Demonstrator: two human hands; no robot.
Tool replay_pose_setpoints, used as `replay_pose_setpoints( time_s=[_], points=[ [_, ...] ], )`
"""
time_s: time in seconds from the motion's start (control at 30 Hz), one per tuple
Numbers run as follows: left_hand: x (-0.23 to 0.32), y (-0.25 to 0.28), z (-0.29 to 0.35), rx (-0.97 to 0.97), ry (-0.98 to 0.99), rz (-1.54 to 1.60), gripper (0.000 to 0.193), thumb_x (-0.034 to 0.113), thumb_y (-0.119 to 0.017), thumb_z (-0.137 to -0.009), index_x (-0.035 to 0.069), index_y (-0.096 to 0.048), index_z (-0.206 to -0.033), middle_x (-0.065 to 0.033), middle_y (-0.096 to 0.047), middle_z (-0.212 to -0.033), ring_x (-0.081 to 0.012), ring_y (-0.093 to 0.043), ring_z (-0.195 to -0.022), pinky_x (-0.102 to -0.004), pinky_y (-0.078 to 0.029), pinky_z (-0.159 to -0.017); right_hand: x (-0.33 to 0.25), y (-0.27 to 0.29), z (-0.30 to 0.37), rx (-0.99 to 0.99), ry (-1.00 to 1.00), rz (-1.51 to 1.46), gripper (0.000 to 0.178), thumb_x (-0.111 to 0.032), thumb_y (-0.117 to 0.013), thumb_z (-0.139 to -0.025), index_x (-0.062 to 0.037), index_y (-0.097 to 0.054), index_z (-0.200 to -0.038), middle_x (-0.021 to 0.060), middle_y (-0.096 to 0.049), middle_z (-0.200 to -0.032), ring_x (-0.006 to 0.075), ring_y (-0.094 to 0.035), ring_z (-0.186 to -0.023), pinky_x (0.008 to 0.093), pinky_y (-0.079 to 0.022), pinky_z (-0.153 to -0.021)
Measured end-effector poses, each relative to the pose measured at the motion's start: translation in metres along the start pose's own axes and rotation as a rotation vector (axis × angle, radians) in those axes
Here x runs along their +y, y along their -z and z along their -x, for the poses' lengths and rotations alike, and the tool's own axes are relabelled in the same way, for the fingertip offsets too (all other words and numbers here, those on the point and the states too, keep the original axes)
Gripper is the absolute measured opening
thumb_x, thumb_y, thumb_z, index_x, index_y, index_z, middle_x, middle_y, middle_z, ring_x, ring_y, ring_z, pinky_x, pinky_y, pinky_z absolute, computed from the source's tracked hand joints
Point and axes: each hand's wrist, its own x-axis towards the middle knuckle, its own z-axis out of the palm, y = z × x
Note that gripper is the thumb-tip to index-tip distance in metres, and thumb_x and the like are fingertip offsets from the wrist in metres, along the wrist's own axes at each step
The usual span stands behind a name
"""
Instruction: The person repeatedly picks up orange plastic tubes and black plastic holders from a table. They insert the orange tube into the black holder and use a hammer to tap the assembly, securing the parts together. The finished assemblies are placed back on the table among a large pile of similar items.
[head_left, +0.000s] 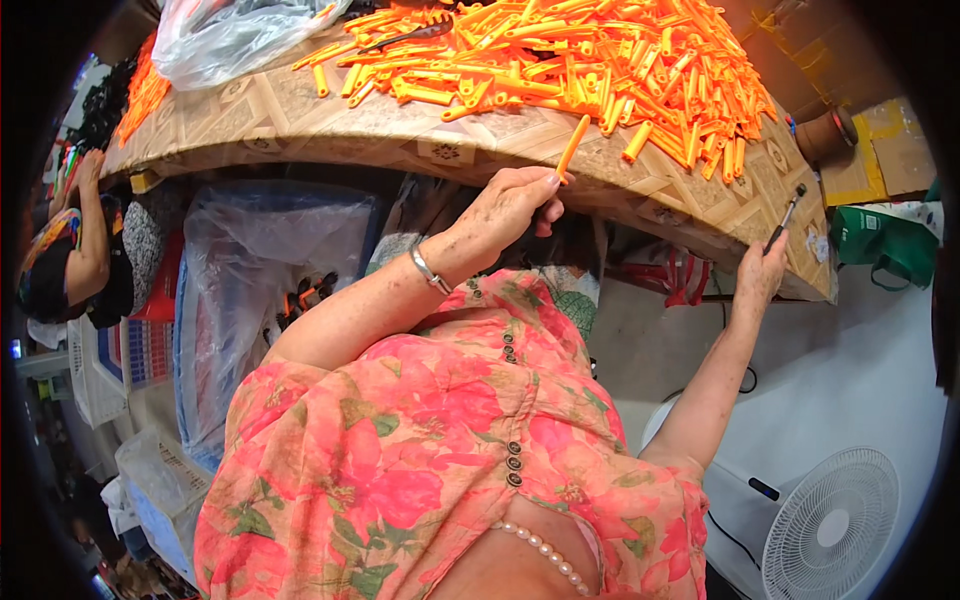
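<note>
My left hand [510, 218] is closed, pinching one narrow orange plastic handle [573, 146] that points up past the table's front edge. A silver bangle circles that wrist. Off to the right, the fingers of my right hand [760, 272] are wrapped round a thin dark stick-like piece [788, 214] with a small rounded end; its exact kind is unclear. Beyond both hands lies a large heap of similar orange handles [630, 60], some with holes at their ends. A black comb-like piece [412, 34] rests on the heap's left part.
The patterned table [270, 115] curves across the front. A clear plastic bag [225, 45] and more orange pieces [143, 92] lie at its left. Another person's arm [92, 225] is at far left. A plastic-lined crate [240, 230], green bag [880, 245] and white fan [832, 527] stand around me.
</note>
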Motion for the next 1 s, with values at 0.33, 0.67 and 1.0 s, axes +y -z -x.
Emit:
replay_pose_setpoints(
  time_s=[0.33, 0.67, 1.0],
  points=[
    [0.02, -0.013, 0.008, 0.063, 0.15, 0.093, 0.02, 0.025, -0.064, -0.094, 0.007, -0.06, -0.101, 0.0009, -0.064, -0.077, -0.0082, -0.066, -0.069, -0.0174, -0.049, -0.059, -0.08, -0.009, 0.021, 0.251, 0.504, 0.257, 0.04, -0.028, -0.066, -0.085, -0.0132, -0.06, -0.122, 0.013, -0.059, -0.11, 0.0305, -0.055, -0.107, 0.042, -0.042, -0.092],
    [0.016, -0.001, 0.011, 0.013, 0.107, 0.174, 0.03, 0.02, -0.062, -0.096, 0.002, -0.06, -0.12, 0.0001, -0.062, -0.076, -0.0079, -0.061, -0.067, -0.0217, -0.052, -0.063, -0.154, -0.045, 0.038, -0.086, 0.674, -0.127, 0.029, -0.02, -0.064, -0.086, -0.0205, -0.069, -0.115, 0.0035, -0.059, -0.096, 0.0242, -0.055, -0.1, 0.0399, -0.039, -0.091],
    [0.014, -0.002, 0.014, 0.002, 0.164, 0.214, 0.028, 0.02, -0.06, -0.097, 0.003, -0.06, -0.119, -0.0015, -0.064, -0.078, -0.0089, -0.063, -0.067, -0.0237, -0.054, -0.063, -0.141, -0.055, 0.011, 0.103, 0.572, 0.003, 0.037, -0.02, -0.064, -0.087, -0.0189, -0.064, -0.124, 0.0076, -0.055, -0.117, 0.0269, -0.05, -0.111, 0.043, -0.038, -0.097]
  ],
)
